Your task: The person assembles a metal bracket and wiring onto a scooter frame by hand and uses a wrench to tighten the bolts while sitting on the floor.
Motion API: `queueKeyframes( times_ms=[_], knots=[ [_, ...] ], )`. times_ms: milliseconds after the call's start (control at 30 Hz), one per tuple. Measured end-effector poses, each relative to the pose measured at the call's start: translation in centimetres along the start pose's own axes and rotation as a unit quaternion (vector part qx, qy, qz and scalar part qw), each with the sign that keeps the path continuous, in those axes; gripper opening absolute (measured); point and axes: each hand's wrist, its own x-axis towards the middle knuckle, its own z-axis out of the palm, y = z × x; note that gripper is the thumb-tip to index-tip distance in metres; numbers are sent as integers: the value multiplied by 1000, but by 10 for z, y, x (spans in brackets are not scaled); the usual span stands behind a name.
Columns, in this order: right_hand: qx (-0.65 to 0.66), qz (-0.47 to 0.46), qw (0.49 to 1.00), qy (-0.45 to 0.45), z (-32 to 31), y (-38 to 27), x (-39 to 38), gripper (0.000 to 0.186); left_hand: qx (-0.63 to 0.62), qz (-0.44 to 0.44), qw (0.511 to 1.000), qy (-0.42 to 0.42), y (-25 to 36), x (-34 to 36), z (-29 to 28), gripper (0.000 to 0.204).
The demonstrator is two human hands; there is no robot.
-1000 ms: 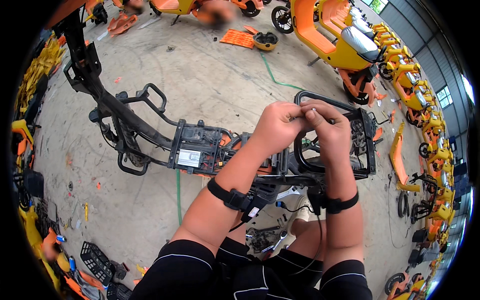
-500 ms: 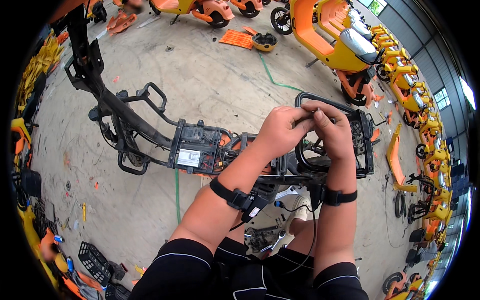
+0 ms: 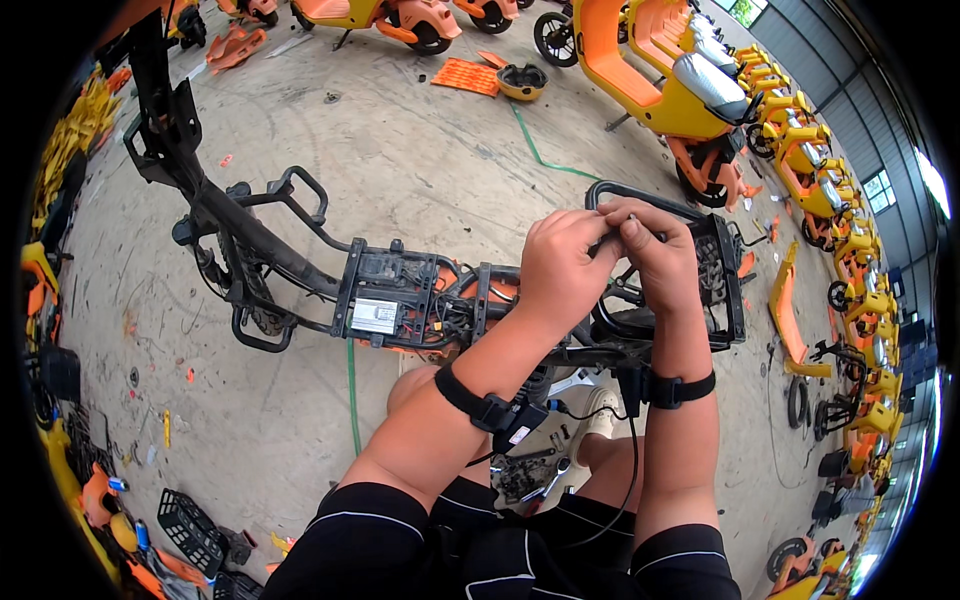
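Note:
My left hand and my right hand meet over the black rear rack of a stripped scooter frame. Their fingers are pinched together around something small that I cannot make out, at the rack's tubular loop. Whether they touch the tube is hidden. Left of my hands, the frame carries a silver box among cables and metal bars. A black band with a cabled device sits on each forearm. Below, between my legs, loose tools and dark parts lie on the floor.
Yellow-orange scooters stand behind and along the right. An orange body panel and black rings lie to the right. A helmet and orange mat are farther back. Black baskets and yellow parts lie left.
My hands stay together at the rack, with the fingers slightly rearranged. My left forearm has shifted a little to the right, and the view has moved slightly.

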Motion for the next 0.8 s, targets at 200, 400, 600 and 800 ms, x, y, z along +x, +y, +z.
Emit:
queueKeyframes(
  times_ms=[200,400,600,800],
  knots=[
    [-12,-3,1000,26,2,2,-2,16,17,-37,997,-66,-3,1,-4,11],
    [-66,-41,995,57,10,-2,-4,13,-61,-116,975,-179,-4,16,-21,14],
    [-83,-65,993,50,12,0,-2,13,-211,-256,909,-251,-7,21,-28,24],
    [-61,-27,997,26,8,-1,-5,20,-161,-182,951,-190,1,18,-28,24]
  ],
)
